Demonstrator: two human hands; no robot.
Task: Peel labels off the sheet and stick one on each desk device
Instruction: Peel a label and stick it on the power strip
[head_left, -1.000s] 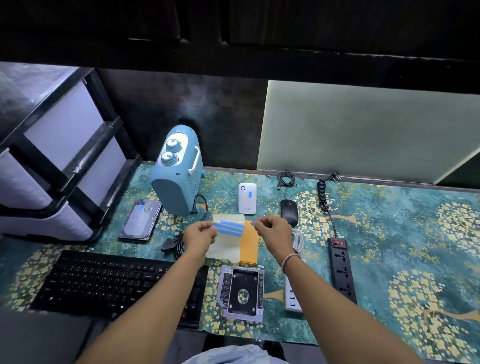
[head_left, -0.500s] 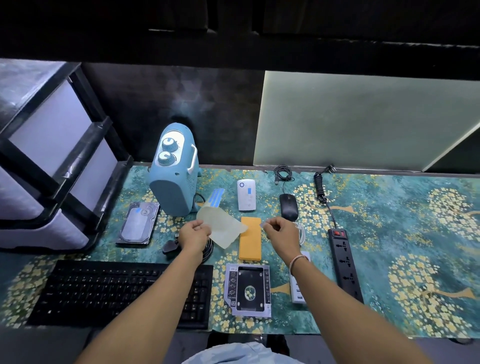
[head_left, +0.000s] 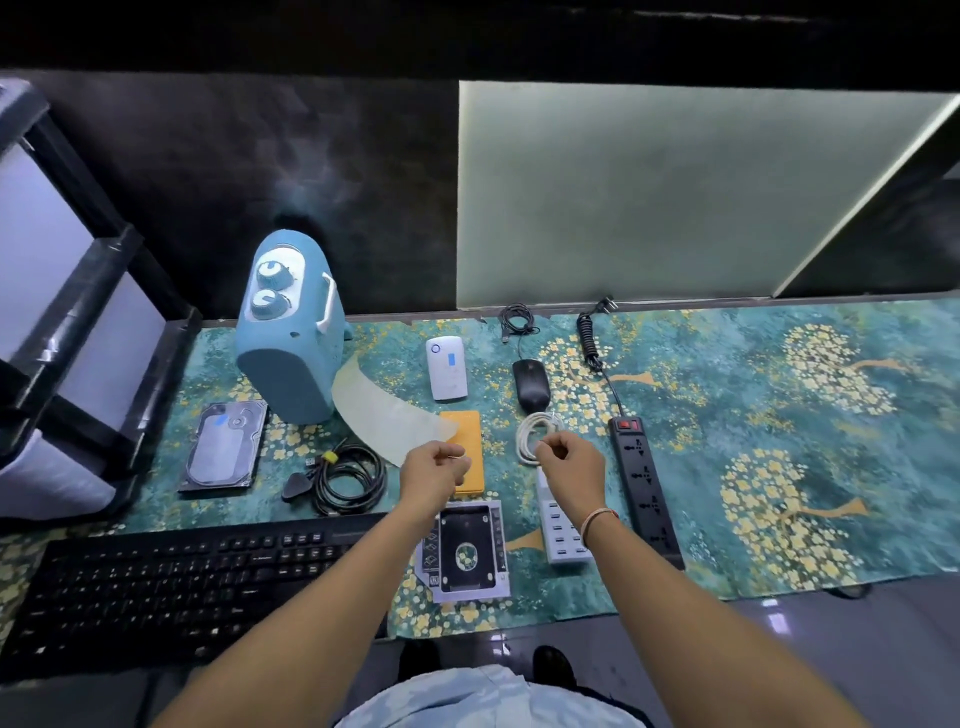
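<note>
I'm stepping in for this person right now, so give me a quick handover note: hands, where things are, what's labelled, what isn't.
Left hand: holds the label sheet by its near edge, over the orange device.
Right hand: fingers pinched near the white cable; probably a peeled label, too small to tell.
Done: blue labels show on the hard drive and the white device.
Left, as far as visible: heater, mouse, power strip, USB hub, drive caddy, keyboard, orange device. No label seen on any.
</note>
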